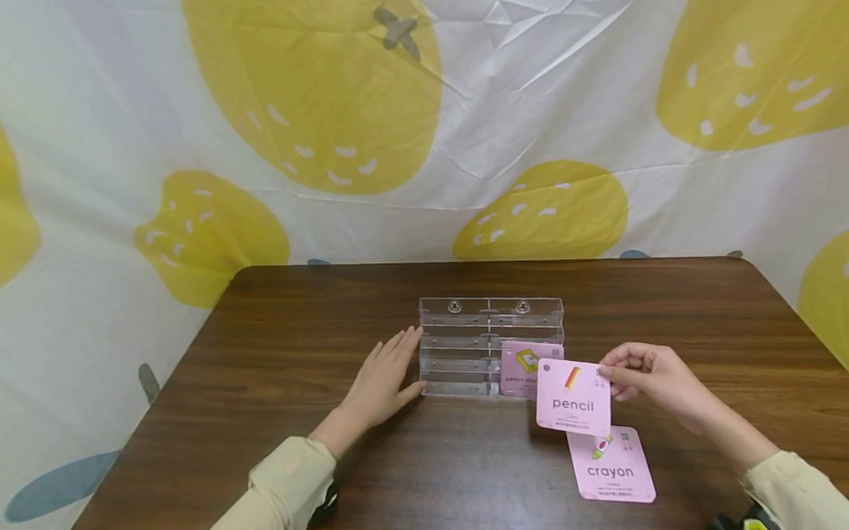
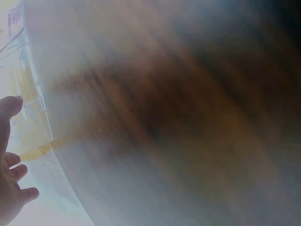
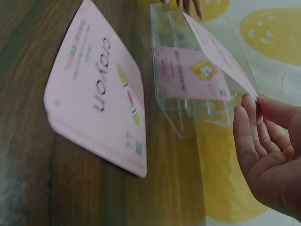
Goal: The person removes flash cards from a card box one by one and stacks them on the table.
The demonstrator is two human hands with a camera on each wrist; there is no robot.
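Note:
A clear plastic card rack with two columns of tiered slots stands on the table. My left hand rests against its left side with the fingers extended; in the left wrist view its thumb and fingertips are beside the rack. Between thumb and fingers, my right hand pinches the right edge of a pink pencil flashcard, held up in front of the rack's lower right. A pink pencil sharpener card sits in the rack's bottom right slot, partly covered by the pencil card. The crayon card lies face up on the table, its top edge overlapped.
The dark wood-grain table has rounded far corners. Behind it hangs a white cloth printed with yellow fruit shapes. A dark device is strapped at the right wrist.

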